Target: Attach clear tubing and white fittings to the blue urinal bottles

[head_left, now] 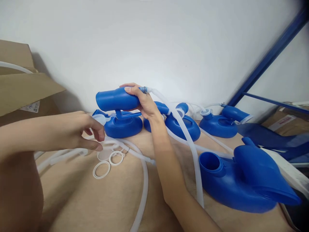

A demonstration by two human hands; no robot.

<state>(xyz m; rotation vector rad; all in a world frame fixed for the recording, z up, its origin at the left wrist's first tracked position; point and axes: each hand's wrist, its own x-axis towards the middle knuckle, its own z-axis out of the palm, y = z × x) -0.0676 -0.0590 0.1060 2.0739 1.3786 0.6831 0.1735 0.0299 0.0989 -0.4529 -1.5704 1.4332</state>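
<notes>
The left hand [88, 132] has its thumb and fingers a little apart, near some white rings [101, 177] on the bench [82, 203]. Next, the right hand [145, 101] is wrapped around the thin end of a blue tube [116, 100], up off the bench, with a whitish hose [185, 128] joined there. Farther right, a blue bottle [231, 190] sits at the front.

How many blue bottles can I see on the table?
5: the left bottle, the partly hidden bottle behind the right forearm, the middle bottle just right of it, the back right bottle, and the front right bottle. Others may be hidden.
</notes>
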